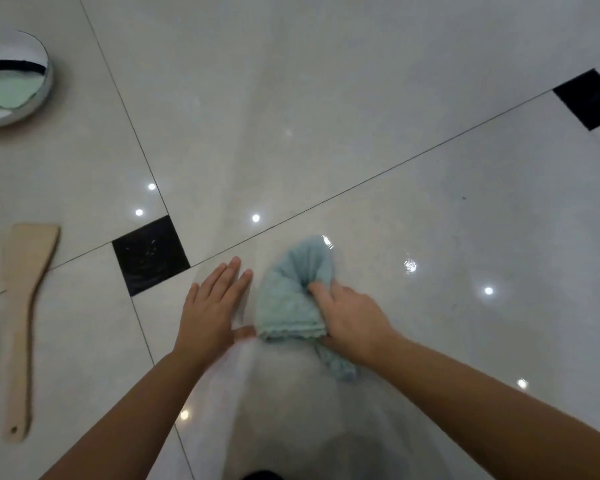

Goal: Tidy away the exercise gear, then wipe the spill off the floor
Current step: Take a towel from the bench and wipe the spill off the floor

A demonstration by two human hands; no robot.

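Two hands work the glossy pale tiled floor (361,116): right hand (355,325) grips a bunched light-blue terry cloth (288,303); left hand (212,306) lies flat, fingers straight.

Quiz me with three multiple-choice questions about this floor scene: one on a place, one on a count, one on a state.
1. Where does the wooden spatula lie?
A) propped against a wall
B) held in the air
C) on the floor, left of the left hand

2. How many black tiles show?
A) one
B) two
C) five

3. What is the right hand doing?
A) gripping the blue-green cloth
B) lying flat and empty
C) pointing upward

Answers:
1 C: it lies flat near the left edge.
2 B: one is beside the left hand, another at the far right.
3 A: its fingers curl into the cloth.
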